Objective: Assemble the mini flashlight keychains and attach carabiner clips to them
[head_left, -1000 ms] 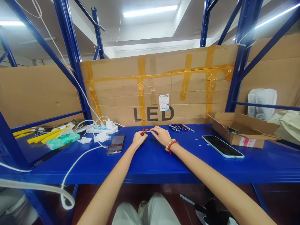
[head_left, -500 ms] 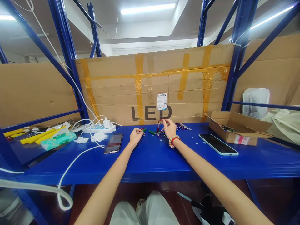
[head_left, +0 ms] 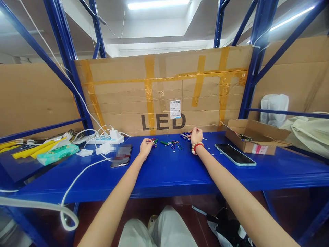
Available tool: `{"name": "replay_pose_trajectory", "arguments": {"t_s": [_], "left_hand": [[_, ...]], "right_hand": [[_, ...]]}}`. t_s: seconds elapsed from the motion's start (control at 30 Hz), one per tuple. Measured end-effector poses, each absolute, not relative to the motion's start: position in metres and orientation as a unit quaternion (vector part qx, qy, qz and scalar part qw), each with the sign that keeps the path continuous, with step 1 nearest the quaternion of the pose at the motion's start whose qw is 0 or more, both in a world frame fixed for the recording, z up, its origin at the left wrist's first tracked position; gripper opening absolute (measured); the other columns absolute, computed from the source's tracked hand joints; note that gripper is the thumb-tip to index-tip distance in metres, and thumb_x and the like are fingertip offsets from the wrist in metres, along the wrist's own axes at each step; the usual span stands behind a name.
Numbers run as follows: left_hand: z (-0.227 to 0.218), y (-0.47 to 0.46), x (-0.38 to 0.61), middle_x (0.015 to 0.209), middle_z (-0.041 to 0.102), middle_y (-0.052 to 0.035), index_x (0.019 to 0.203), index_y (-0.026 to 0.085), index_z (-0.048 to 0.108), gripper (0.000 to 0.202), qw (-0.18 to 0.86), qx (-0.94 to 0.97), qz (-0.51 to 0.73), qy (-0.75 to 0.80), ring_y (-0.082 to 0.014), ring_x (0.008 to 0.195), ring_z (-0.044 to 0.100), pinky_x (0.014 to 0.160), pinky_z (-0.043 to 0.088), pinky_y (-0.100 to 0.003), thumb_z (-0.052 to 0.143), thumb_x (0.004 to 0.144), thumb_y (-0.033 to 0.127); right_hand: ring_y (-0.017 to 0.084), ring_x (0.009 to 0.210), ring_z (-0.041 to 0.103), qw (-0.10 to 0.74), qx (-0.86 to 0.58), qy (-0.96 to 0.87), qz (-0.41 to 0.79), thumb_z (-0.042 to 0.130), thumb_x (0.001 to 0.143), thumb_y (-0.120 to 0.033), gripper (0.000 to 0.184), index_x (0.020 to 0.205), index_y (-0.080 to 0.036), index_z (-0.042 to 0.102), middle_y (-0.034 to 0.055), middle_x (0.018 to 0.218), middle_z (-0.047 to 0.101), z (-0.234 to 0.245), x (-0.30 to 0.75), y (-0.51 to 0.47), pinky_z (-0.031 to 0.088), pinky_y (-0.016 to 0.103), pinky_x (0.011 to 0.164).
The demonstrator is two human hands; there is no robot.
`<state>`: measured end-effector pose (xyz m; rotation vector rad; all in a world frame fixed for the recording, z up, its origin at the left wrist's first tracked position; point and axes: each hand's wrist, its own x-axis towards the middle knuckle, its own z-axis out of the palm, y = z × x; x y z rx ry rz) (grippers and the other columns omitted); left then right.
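The tabletop (head_left: 167, 175) runs before the cardboard panel (head_left: 115, 99). Near the panel's foot, the left hand (head_left: 146, 148) pinches small coloured pieces (head_left: 155, 141), seemingly to steady them; whether the right hand (head_left: 196, 135) grips anything, I cannot tell. Loose clips (head_left: 173, 143) lie there too, presumably for easy reach

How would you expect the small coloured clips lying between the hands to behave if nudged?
The clips look shiny, so they would probably slide readily on the smooth blue tabletop. Lying flat, they seem unlikely to roll. Being small, they are likely light.
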<state>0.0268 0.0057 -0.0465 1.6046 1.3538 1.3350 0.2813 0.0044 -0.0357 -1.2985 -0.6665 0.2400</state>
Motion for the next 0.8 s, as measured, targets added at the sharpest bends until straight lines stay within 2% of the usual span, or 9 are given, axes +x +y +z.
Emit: {"name": "replay_pose_trajectory", "arguments": {"t_s": [0.2,0.3,0.43,0.57,0.7,0.8], "left_hand": [[-0.046,0.005,0.028,0.094,0.06,-0.0048,0.101,0.012,0.057,0.023,0.326,0.609,0.508,0.515,-0.0144,0.08,0.059,0.071,0.051,-0.033,0.052,0.087,0.029],[-0.046,0.006,0.027,0.093,0.06,-0.0046,0.1,0.012,0.057,0.022,0.329,0.606,0.513,0.511,-0.0142,0.079,0.059,0.071,0.051,-0.032,0.052,0.087,0.029],[-0.046,0.006,0.027,0.092,0.06,-0.0043,0.099,0.012,0.057,0.022,0.335,0.603,0.517,0.507,-0.0138,0.078,0.059,0.07,0.051,-0.032,0.052,0.087,0.03],[-0.045,0.005,0.027,0.09,0.06,-0.004,0.098,0.012,0.057,0.022,0.335,0.603,0.516,0.509,-0.0133,0.076,0.059,0.069,0.051,-0.031,0.052,0.087,0.03],[-0.045,0.004,0.027,0.088,0.061,-0.0036,0.098,0.012,0.057,0.022,0.326,0.608,0.51,0.513,-0.0127,0.074,0.059,0.067,0.051,-0.03,0.052,0.087,0.03],[-0.044,0.003,0.028,0.089,0.061,-0.0039,0.098,0.012,0.057,0.022,0.311,0.618,0.502,0.519,-0.0131,0.075,0.059,0.068,0.051,-0.031,0.052,0.087,0.03]], "right_hand": [[0.013,0.079,0.06,0.715,-0.631,-0.276,0.118,0.051,0.089,-0.033,0.026,0.107,-0.014,0.055,0.005,0.099,0.06,-0.042,0.291,0.01,0.052,0.031,0.069],[0.014,0.08,0.059,0.712,-0.641,-0.274,0.082,0.05,0.089,-0.033,0.026,0.107,-0.015,0.055,0.0052,0.1,0.06,-0.04,0.294,0.009,0.051,0.032,0.07],[0.016,0.077,0.058,0.702,-0.652,-0.286,0.014,0.047,0.086,-0.034,0.028,0.104,-0.014,0.056,0.0065,0.091,0.062,-0.033,0.293,0.001,0.047,0.032,0.072],[0.019,0.079,0.059,0.663,-0.661,-0.35,-0.018,0.044,0.08,-0.034,0.027,0.09,-0.017,0.062,0.0065,0.086,0.066,-0.033,0.286,-0.007,0.044,0.03,0.074],[0.019,0.082,0.06,0.593,-0.674,-0.44,-0.023,0.055,0.072,-0.031,0.018,0.075,-0.018,0.067,0.0062,0.09,0.067,-0.039,0.281,-0.007,0.044,0.029,0.077],[0.021,0.087,0.059,0.54,-0.696,-0.472,-0.032,0.06,0.068,-0.029,0.015,0.072,-0.017,0.068,0.0078,0.092,0.066,-0.044,0.281,-0.004,0.043,0.033,0.082]]}}
